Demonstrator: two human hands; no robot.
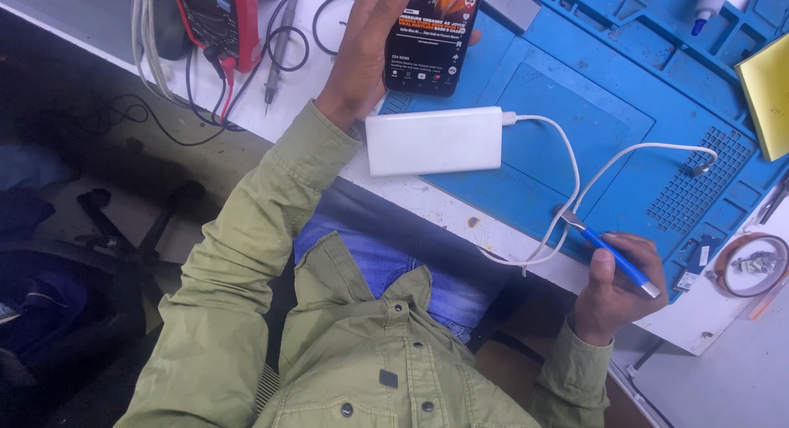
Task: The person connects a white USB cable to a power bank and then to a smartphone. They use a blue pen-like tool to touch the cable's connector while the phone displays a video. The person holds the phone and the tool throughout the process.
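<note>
Fingers of the left hand (370, 54) are wrapped around a dark smartphone (433, 35), held with its lit screen facing up above the bench; fingers of the right hand (618, 282) are pinched on a slim blue-handled tool (612, 253), thumb pressed along its side, the metal tip pointing up and left toward the cable. By size, the white workbench (707, 313) comes first, its near edge running diagonally from upper left to lower right, and on it lies a large blue work mat (625, 91) with moulded compartments and a gridded patch at its right. Olive-green jacket sleeves (246, 255) reach from the bottom of the view to both hands, with blue jeans (386, 268) showing beneath the bench edge. A white rectangular power bank (434, 140) lies at the near left part of the mat, just below the phone and just beside the left wrist. From its right end a white cable (571, 177) loops down over the bench edge by the tool's tip and runs back up to a plug resting on the mat's grid. At upper left a red multimeter (218, 17) sits with its probe leads trailing off the bench. A yellow pad (768, 95) lies at the right edge, a roll of brownish tape (752, 263) lies right of the right hand, and a marker with a blue tip (707, 4) rests at the top.
</note>
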